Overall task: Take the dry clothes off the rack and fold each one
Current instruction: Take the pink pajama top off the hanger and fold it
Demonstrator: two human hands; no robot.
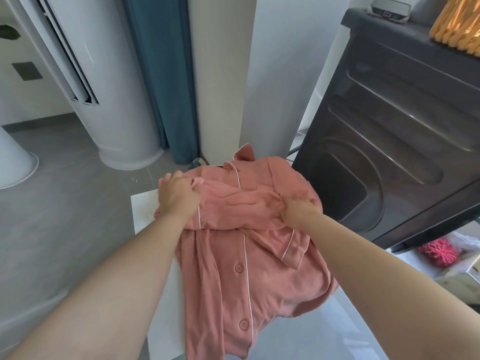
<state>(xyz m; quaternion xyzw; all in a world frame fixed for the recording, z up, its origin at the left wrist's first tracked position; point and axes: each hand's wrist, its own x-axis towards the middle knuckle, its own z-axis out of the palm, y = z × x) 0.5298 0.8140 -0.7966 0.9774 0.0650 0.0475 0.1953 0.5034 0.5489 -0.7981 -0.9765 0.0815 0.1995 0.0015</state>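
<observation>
Curled tight, the left grip (pixel 179 196) clutches bunched fabric at the left edge of the pink pyjama shirt (pixel 259 276), and the right grip (pixel 298 207) is clamped on a sleeve drawn across its chest. The shirt lies button-side up on the white worktop (pixel 145 211), collar farthest away, beside a dark cabinet (pixel 389 126)
</observation>
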